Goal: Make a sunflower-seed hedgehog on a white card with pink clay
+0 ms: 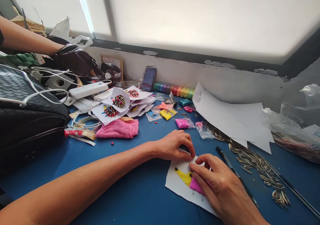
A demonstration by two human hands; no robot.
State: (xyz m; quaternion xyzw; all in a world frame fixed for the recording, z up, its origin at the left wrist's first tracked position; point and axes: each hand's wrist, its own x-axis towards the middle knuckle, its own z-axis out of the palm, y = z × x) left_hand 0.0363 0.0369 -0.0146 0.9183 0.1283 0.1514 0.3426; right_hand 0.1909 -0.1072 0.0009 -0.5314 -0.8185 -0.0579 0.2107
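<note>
A torn-edged white sheet of paper (178, 185) lies on the blue table, bearing a flat clay animal with a yellow clay head (183, 177), a black nose and eye, and a pink clay body (196, 185). Small pencil legs are drawn below it. My left hand (176, 145) rests at the sheet's upper edge, fingers curled and thumb pressed on the paper. Over the clay, my right hand (216, 176) has thumb and forefinger pinched together at the seam of yellow and pink. Whatever sits between those fingertips is hidden, and the hand covers part of the body.
Sunflower seeds (260, 168) are heaped at right beside a black pen (236, 175) and white sheets (230, 115). Clay packets (183, 123) lie ahead. At left are seed-covered clay pictures (111, 110), a pink towel (118, 128), a black bag (30, 118) and another person's arm (30, 38).
</note>
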